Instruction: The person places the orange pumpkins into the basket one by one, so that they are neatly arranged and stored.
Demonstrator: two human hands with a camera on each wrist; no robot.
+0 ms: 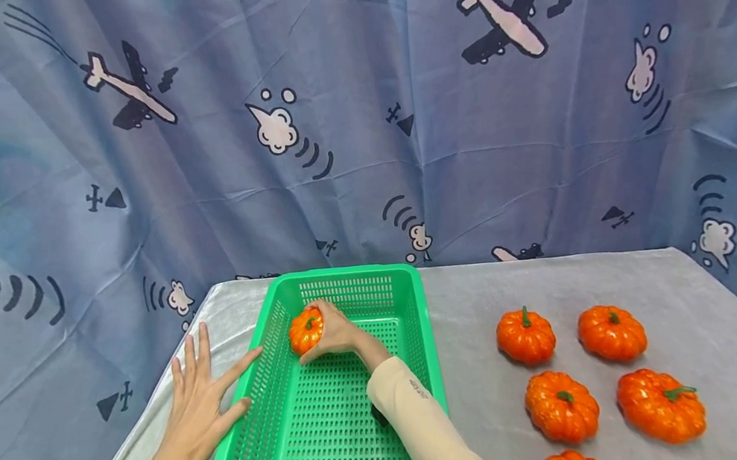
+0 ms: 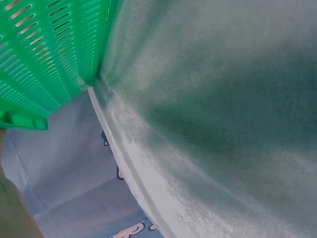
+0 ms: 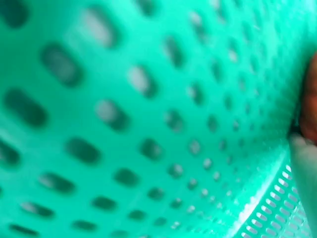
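In the head view, my right hand (image 1: 333,331) reaches into a green plastic basket (image 1: 432,358) and grips a small orange pumpkin (image 1: 305,332) by its right side. This pumpkin has a green stem and is at the basket's far left corner. Spread wide, the fingers of my left hand (image 1: 198,409) are at the basket's left rim; its thumb and index finger reach over that rim. In the right wrist view, the perforated basket floor (image 3: 163,119) fills most of the picture, with part of the hand at the right edge. The left wrist view shows the basket's outer side (image 2: 54,54).
Several more orange pumpkins (image 1: 562,406) lie on the grey cloth-covered table (image 1: 466,325) right of the basket. Behind the table hangs a blue curtain (image 1: 353,209) printed with airplanes. The table's left edge runs close beside my left hand.
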